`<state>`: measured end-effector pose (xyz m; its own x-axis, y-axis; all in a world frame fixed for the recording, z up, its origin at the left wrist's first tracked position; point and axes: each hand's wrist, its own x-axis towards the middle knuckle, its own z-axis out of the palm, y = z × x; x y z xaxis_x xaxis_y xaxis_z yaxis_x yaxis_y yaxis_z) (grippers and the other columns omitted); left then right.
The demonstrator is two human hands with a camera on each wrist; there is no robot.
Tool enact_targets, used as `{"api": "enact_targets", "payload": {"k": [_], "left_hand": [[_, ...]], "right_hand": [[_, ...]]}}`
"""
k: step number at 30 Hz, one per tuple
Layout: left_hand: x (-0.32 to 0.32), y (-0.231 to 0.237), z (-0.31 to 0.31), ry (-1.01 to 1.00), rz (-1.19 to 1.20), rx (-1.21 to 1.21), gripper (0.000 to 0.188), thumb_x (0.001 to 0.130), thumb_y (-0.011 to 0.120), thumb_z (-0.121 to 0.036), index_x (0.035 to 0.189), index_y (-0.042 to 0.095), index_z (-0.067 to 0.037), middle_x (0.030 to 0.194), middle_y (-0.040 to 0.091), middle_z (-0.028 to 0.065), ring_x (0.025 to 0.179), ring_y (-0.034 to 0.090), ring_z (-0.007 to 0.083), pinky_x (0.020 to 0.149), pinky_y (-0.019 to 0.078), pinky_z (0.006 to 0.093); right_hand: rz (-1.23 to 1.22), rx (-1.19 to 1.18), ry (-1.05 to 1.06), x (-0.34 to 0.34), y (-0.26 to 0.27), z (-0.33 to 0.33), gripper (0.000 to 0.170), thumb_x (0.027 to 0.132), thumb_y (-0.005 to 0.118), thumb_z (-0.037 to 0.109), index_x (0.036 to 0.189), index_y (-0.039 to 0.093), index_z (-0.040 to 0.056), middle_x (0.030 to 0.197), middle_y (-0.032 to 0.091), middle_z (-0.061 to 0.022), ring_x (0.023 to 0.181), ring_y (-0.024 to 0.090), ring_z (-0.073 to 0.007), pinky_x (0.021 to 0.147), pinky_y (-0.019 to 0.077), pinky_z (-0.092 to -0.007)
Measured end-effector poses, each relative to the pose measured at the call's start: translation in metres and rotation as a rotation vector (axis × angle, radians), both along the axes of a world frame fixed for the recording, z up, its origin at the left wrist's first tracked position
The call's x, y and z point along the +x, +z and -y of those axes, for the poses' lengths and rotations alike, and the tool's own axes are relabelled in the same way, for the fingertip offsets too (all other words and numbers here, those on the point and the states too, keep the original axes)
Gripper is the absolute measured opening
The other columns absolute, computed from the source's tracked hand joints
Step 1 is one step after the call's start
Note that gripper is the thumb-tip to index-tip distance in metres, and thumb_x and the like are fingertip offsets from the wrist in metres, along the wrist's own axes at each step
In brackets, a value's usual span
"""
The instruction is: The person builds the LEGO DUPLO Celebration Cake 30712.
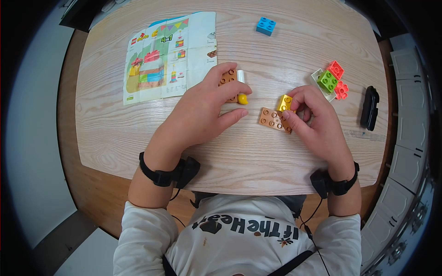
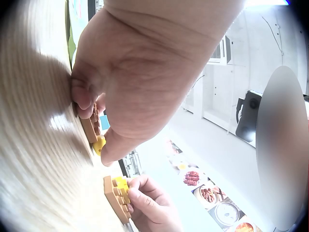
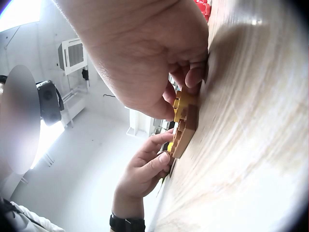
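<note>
In the head view, my left hand (image 1: 202, 103) reaches over a brown brick (image 1: 228, 83), thumb and index finger spread. A small rounded yellow piece (image 1: 242, 99) and a white piece (image 1: 241, 76) are at that brick's right edge. My right hand (image 1: 313, 110) pinches a yellow brick (image 1: 285, 102) between thumb and fingers. This yellow brick meets the back edge of a second brown brick (image 1: 271, 118), whose right end the thumb partly covers. Seen from the right wrist, the yellow brick (image 3: 181, 106) stands right against the studded brown brick (image 3: 185, 137).
An unfolded instruction sheet (image 1: 170, 57) lies at the back left of the wooden table (image 1: 221, 165). A blue brick (image 1: 266, 26) sits at the back. To the right are a green brick (image 1: 327, 81), a red brick (image 1: 335, 69), a red flower piece (image 1: 341, 90) and a black case (image 1: 369, 108).
</note>
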<state>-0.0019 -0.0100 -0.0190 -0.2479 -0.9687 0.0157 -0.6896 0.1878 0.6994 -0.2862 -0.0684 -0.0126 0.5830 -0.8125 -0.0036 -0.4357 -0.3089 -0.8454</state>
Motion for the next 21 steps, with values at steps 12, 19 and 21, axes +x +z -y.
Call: {"api": "enact_targets", "payload": {"k": [12, 19, 21], "left_hand": [[-0.0006, 0.0018, -0.0002, 0.005, -0.01, 0.011, 0.038, 0.095, 0.085, -0.02, 0.13, 0.074, -0.015, 0.16, 0.052, 0.0147, 0.103, 0.072, 0.0259, 0.081, 0.0609, 0.0341], [-0.0005, 0.002, -0.0003, 0.004, -0.022, 0.02, 0.038, 0.094, 0.085, -0.02, 0.131, 0.074, -0.014, 0.161, 0.051, 0.0151, 0.107, 0.074, 0.0276, 0.082, 0.0619, 0.0349], [-0.0006, 0.0023, -0.0003, 0.005, -0.022, 0.029, 0.038, 0.095, 0.085, -0.019, 0.131, 0.074, -0.014, 0.161, 0.051, 0.0153, 0.108, 0.074, 0.0281, 0.083, 0.0621, 0.0352]], "right_hand": [[-0.007, 0.01, -0.001, 0.0005, 0.0013, -0.0002, 0.019, 0.096, 0.079, 0.007, 0.102, 0.061, 0.0031, 0.103, 0.062, -0.005, 0.083, 0.058, -0.0158, 0.068, 0.0487, -0.0282], [-0.013, 0.008, -0.005, 0.0003, 0.0012, -0.0004, 0.019, 0.097, 0.079, 0.007, 0.104, 0.062, 0.0028, 0.102, 0.062, -0.0046, 0.082, 0.057, -0.0146, 0.067, 0.0479, -0.0273], [-0.005, -0.008, 0.001, 0.0, -0.0004, -0.0004, 0.019, 0.097, 0.079, 0.007, 0.105, 0.062, 0.0028, 0.102, 0.061, -0.0044, 0.082, 0.057, -0.0142, 0.067, 0.0477, -0.0271]]}}
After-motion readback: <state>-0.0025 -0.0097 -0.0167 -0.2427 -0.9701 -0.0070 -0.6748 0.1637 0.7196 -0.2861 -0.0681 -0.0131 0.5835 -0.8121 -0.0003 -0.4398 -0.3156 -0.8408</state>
